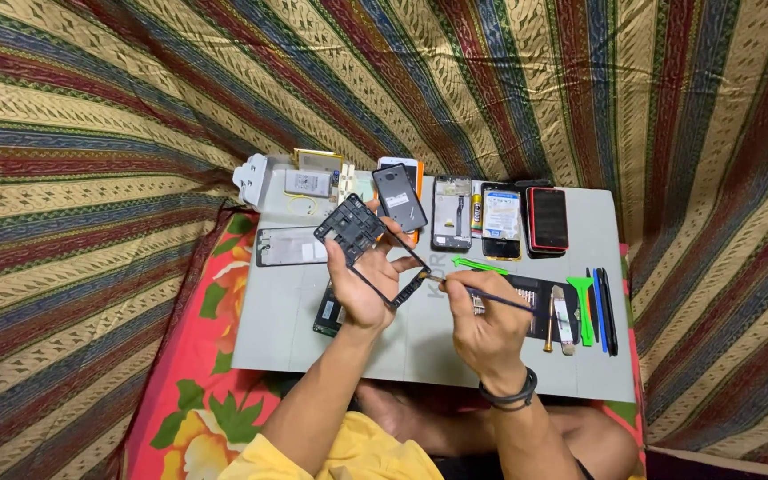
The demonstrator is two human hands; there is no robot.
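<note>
The left hand holds a black phone frame tilted above the middle of the grey surface, fingers wrapped round its lower part. The right hand pinches a thin tool whose tip touches the frame's lower corner. Along the far edge lie opened phones and a red-rimmed phone. Near the right edge rest green pry tools and dark pens. A flat black panel lies by the left edge.
</note>
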